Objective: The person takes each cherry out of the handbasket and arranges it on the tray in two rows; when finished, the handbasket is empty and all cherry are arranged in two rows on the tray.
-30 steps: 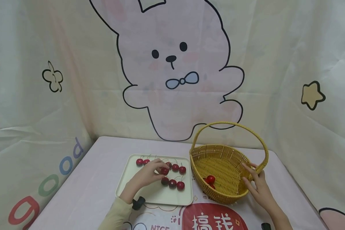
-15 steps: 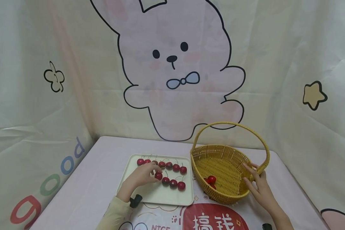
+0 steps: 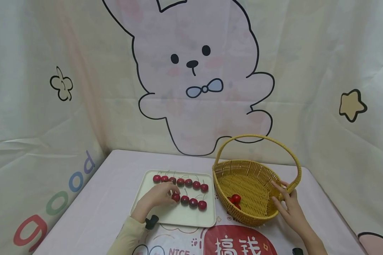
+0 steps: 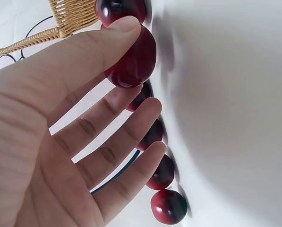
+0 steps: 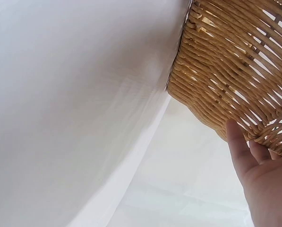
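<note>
My left hand (image 3: 156, 196) is over the cream tray (image 3: 182, 220), pinching a dark red cherry (image 4: 133, 59) between thumb and forefinger. In the left wrist view its other fingers spread beneath, close to the back row of cherries. The held cherry is at the left end of the front row, beside another cherry (image 3: 184, 200). To the right, my right hand (image 3: 292, 211) holds the rim of a yellow wicker basket (image 3: 253, 193) near the foot of its handle, fingers over the edge. In the right wrist view the fingers touch the woven side (image 5: 226, 71).
A back row of several stemmed cherries (image 3: 188, 182) runs along the tray's far side. Inside the basket, a few red cherries (image 3: 236, 198) lie at the left. The basket's tall handle (image 3: 258, 136) arches above it. Behind the table hangs a printed curtain (image 3: 115, 124).
My left hand has carried the cherry left and slightly towards me, to the left end of the front row, uncovering more of the back row. My right hand has stayed on the basket.
</note>
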`<state>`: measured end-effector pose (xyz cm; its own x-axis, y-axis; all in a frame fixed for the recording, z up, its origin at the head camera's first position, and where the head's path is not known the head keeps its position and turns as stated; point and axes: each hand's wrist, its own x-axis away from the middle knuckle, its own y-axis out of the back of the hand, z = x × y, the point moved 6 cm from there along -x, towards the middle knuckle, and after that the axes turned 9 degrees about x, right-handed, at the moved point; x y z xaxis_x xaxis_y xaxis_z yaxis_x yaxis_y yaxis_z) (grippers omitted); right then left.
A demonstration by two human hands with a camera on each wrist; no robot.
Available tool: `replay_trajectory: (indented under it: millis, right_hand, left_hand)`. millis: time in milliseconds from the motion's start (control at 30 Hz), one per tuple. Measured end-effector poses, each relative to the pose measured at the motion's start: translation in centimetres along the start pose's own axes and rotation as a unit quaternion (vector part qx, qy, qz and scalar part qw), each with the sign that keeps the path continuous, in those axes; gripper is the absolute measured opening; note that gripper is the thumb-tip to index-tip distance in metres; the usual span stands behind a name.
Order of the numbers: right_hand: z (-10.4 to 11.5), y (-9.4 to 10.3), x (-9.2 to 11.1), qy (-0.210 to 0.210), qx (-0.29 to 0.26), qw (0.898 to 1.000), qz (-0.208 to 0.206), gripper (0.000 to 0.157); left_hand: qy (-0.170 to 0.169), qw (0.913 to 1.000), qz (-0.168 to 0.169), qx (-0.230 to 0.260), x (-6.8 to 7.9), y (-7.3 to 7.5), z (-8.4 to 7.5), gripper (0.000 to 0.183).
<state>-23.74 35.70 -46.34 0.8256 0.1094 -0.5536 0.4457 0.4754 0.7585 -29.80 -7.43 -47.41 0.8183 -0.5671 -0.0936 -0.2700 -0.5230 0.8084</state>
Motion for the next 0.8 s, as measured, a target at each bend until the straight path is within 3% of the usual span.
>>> replay_trajectory:
  millis: [800]
  right_hand:
    - [0.34,0.2,-0.08,0.008,-0.006,1.0,-0.007,0.058]
  left_hand:
    - [0.014,0.9999,0.005,0.005,-0.03,-0.37,0.23,0.033]
